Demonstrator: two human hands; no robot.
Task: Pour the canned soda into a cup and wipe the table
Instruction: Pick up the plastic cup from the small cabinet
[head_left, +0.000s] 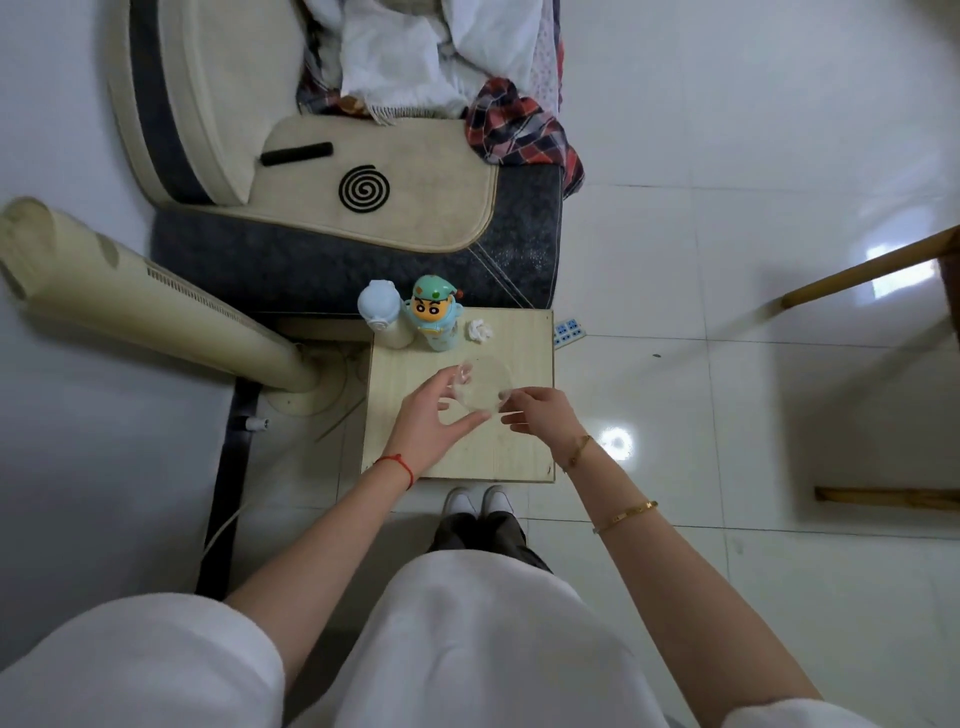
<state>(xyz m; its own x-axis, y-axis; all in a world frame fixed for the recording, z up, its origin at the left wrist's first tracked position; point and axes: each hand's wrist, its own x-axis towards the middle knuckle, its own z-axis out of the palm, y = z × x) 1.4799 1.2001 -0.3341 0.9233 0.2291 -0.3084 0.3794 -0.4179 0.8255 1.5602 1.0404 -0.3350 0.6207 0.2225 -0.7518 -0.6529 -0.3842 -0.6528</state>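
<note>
Clear plastic cup (480, 387), nearly see-through, upright near the middle of the small pale wooden worktop (530, 447), crumpled white tissue (480, 330) lying at the worktop's far edge, apart from the cup, soda can not clearly identifiable.

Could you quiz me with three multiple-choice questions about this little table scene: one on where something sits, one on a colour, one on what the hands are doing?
1. Where is the crumpled tissue?
A. on the floor
B. on the table's far edge, right of the cartoon bottle
C. in the cup

2. What colour is the cord on the left wrist?
A. red
B. blue
C. green

3. What are the hands doing?
A. resting on the lap
B. wiping
C. at a clear cup

B: it lies beside the bottle.
A: a red cord shows.
C: left hand and right hand flank the cup.
</note>
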